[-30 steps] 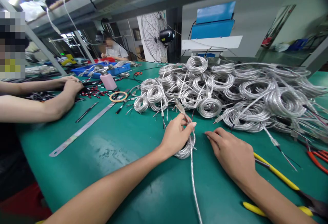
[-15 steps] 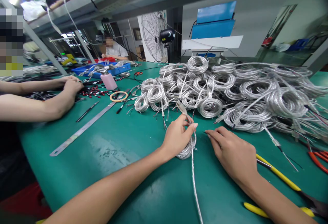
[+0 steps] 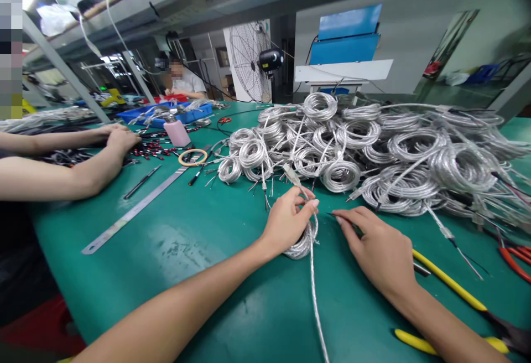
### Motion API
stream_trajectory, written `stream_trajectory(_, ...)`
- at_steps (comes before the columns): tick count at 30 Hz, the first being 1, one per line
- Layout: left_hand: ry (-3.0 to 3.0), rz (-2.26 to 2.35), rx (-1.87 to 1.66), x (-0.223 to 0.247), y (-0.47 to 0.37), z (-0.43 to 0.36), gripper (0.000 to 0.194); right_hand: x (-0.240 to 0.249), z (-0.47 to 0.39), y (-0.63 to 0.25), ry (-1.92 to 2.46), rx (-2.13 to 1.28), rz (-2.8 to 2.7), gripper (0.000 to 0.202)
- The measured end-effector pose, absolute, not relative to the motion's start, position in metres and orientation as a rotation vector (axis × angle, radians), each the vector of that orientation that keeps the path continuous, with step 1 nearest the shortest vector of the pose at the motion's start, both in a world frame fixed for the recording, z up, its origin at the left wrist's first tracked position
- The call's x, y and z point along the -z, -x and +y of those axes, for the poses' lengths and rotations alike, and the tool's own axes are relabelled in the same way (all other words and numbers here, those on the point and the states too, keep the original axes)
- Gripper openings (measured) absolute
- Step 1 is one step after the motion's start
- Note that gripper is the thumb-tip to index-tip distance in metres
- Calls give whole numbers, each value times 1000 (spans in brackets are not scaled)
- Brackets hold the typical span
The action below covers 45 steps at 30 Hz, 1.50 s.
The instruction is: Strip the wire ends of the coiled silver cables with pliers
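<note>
My left hand (image 3: 288, 220) is closed in a pinch on a coiled cable (image 3: 299, 250) with clear, silvery insulation. The cable's pale connector (image 3: 291, 175) sticks out above the fingers, and one free length runs down toward the front edge. To its right, my right hand (image 3: 377, 247) is closed round a slim pointed metal tool (image 3: 422, 269). The tool's dark tip shows past the fingertips, apart from the cable; its middle is hidden in the palm. Yellow-handled pliers (image 3: 450, 281) lie beneath and beside my right wrist.
Behind my hands is a large heap of coiled silvery cables (image 3: 340, 176). On the left lie a steel ruler (image 3: 136, 211), a tape roll (image 3: 193, 157) and a pink bottle (image 3: 177, 133). A co-worker's hands (image 3: 122, 140) handle dark cables there. Red-handled tools (image 3: 514, 263) lie far right.
My right hand has turned slightly, and more of the tool's rear end shows beside the pliers. My left hand keeps its hold on the cable almost unmoved.
</note>
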<state>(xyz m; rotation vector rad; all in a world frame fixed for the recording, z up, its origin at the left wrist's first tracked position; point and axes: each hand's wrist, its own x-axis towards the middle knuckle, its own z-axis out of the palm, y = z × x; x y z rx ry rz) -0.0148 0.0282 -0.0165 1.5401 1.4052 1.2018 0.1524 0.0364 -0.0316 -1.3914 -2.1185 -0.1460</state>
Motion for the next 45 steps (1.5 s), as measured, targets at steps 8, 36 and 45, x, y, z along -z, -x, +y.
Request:
stream_trajectory(8,-1564,1398,-1198,16,15,28,17,30,41,-154,1380,24,-1949,18)
stream_trajectory(36,-1818,2001,-686,-20,18,43,9,32,45,-156,1182,-208,-1768,26)
stream_trajectory(45,-1506,1373,-854,-9,23,54,22,29,39,-153,1017,-263,-1844,24)
